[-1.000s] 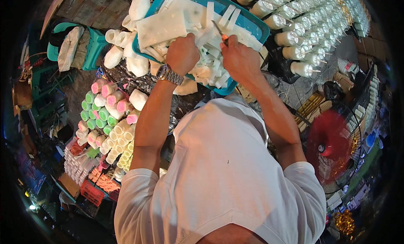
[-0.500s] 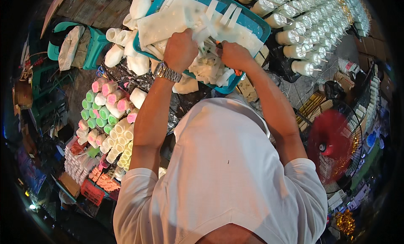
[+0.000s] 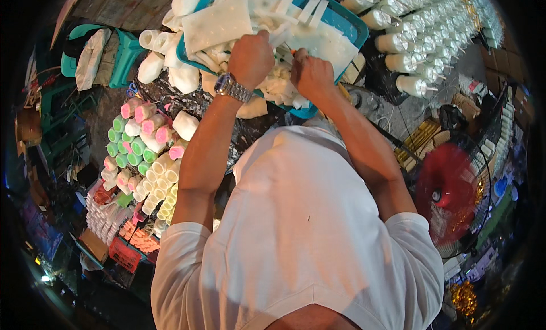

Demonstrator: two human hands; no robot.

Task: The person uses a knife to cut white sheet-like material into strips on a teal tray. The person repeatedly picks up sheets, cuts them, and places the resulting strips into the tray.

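Note:
My left hand, with a metal watch at the wrist, is a closed fist over a teal tray. What it grips is hidden beneath the fingers. To its right, my right hand is curled round something with a small orange part at the fingertips; its kind does not show. Between and below both hands lies a heap of pale, wax-like scraps. A flat whitish sheet rests in the tray beyond my left hand, and narrow white strips lie on another pale sheet farther back.
White rounded pieces sit left of the tray, with pink, green and cream tubes nearer me. A teal stool stands far left. Rows of white cylinders fill the back right. A red fan is at my right.
My right hand has moved slightly left and nearer my left hand, which has shifted a little right. The whitish sheet now lies more squarely beyond my left hand.

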